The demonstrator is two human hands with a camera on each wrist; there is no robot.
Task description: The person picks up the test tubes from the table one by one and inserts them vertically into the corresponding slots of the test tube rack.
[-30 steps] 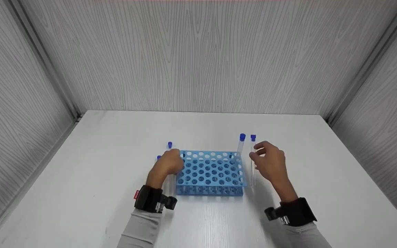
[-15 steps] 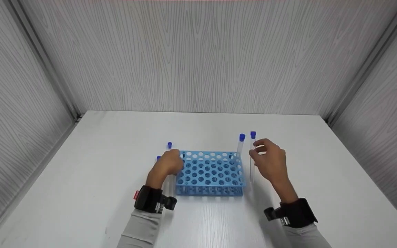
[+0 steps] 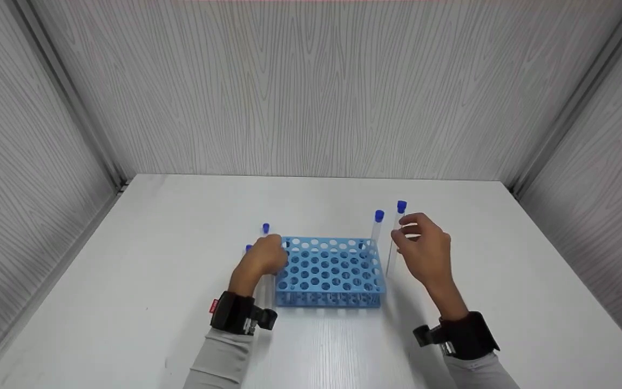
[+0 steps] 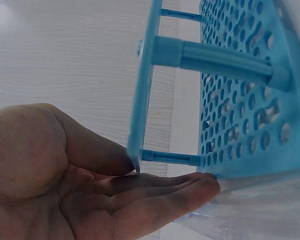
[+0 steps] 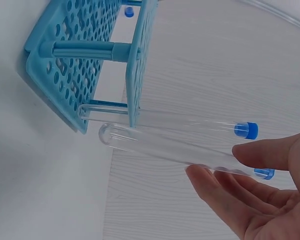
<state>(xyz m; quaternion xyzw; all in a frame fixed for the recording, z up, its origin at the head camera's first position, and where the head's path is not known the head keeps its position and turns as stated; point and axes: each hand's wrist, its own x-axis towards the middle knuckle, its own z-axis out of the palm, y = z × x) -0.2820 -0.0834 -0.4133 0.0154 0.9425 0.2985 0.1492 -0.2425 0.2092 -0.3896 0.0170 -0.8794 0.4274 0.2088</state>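
Observation:
A blue test tube rack (image 3: 338, 292) stands on the white table. My left hand (image 3: 262, 256) grips its left edge, the thumb against the top plate and the fingers along its side in the left wrist view. With thumb and fingertips, my right hand (image 3: 427, 249) pinches a clear test tube (image 5: 155, 149) with a blue cap. This tube tilts just right of the rack, its rounded bottom end lower left and outside the holes. A second blue-capped test tube (image 5: 190, 120) stands in the rack's back right corner, close beside the held one.
To the rack's left are two more blue caps (image 3: 266, 228) on clear tubes, partly hidden by my left hand. Grey wood-grain panels (image 3: 311, 97) enclose the table at the back and sides. Both wrists wear black camera straps (image 3: 467, 335).
My right hand has lifted the test tube slightly and tilted it, its bottom end swinging left toward the rack. The left hand and the rack have stayed in place.

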